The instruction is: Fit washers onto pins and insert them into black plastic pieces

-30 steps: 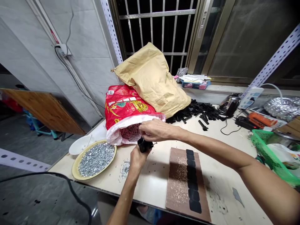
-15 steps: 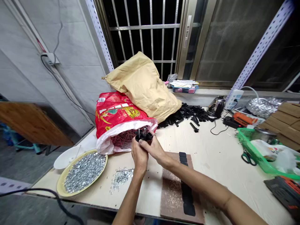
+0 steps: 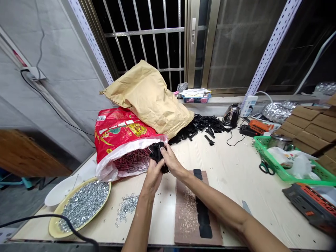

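Observation:
Both hands meet around a bundle of black parts (image 3: 156, 152) at the mouth of a red and white sack (image 3: 118, 131). My left hand (image 3: 153, 175) is closed on the bundle from below. My right hand (image 3: 170, 161) grips its right side, fingers partly hidden by the parts. Dark red rods (image 3: 131, 159) lie inside the sack, just left of the hands. Below to the left, small silvery pieces (image 3: 127, 208) are scattered on the table. A brown board (image 3: 186, 213) with a row of black pads (image 3: 203, 217) lies under my right forearm.
A yellow dish of silvery pieces (image 3: 85, 203) and a white bowl (image 3: 61, 190) stand at the left. Behind are a tan sack (image 3: 154, 101) and a heap of black parts (image 3: 202, 126). Scissors (image 3: 267, 168), a green basket (image 3: 291, 176) and cardboard boxes (image 3: 309, 126) are at the right.
The view has shifted, so the scene sits further left. The black bundle has been tilted in the hands, and its lower end now hangs to the right between them.

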`<act>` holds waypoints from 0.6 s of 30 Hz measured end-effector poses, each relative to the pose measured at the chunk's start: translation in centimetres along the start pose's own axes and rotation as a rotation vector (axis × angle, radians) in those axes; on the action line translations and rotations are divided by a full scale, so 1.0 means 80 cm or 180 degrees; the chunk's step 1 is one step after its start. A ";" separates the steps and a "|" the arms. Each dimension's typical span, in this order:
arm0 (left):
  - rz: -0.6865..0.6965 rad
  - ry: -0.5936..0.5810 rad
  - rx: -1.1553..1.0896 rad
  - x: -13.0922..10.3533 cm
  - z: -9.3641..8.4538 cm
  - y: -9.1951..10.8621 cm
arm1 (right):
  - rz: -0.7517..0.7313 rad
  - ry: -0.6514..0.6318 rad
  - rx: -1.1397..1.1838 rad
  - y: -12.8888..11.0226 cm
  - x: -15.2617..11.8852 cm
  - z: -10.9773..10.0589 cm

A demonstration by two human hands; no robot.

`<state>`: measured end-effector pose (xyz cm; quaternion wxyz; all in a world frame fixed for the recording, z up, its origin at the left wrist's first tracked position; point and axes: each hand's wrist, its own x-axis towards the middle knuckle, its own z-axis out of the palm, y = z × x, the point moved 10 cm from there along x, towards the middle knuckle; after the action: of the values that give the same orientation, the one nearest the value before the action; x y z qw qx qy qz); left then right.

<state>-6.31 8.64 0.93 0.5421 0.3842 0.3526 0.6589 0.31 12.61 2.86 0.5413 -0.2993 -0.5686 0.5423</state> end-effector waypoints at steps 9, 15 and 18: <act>0.0423 0.0963 -0.0019 0.019 -0.012 -0.016 | -0.0238 0.0392 0.0022 0.001 0.011 -0.004; 0.1116 0.1914 0.1035 -0.001 -0.029 0.005 | -0.0615 0.0329 0.0023 -0.012 -0.006 -0.009; 0.1540 0.2038 0.1014 -0.022 -0.018 0.028 | -0.1007 0.0231 0.0135 -0.045 -0.020 -0.012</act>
<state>-8.38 6.46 2.03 0.1691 0.3109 0.5002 0.7903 2.45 10.56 5.62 0.6464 -0.2139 -0.5771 0.4510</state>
